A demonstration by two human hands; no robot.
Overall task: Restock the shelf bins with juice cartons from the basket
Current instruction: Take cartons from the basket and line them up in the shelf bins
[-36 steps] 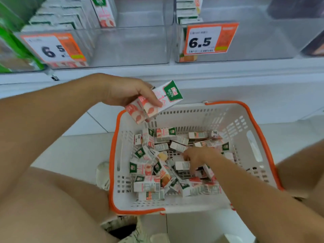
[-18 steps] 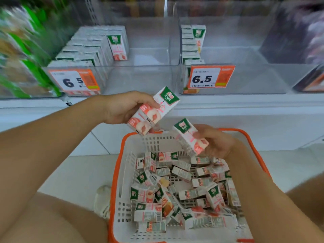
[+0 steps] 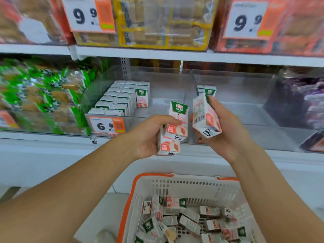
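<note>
Clearly the left hand (image 3: 149, 137), gripping two stacked cartons (image 3: 172, 133) at mid-frame before the bins (image 3: 157, 109), could drop the lower one, while the right hand (image 3: 226, 127) holds a third carton (image 3: 204, 116) above the basket (image 3: 175, 188).

Right bin (image 3: 236, 106) mostly open space

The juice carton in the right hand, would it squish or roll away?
Probably neither. The carton has flat sides and sharp corners, so it should sit still, not roll. The right hand holds it without denting it, so it seems fairly stiff. It looks small, likely light.
</note>
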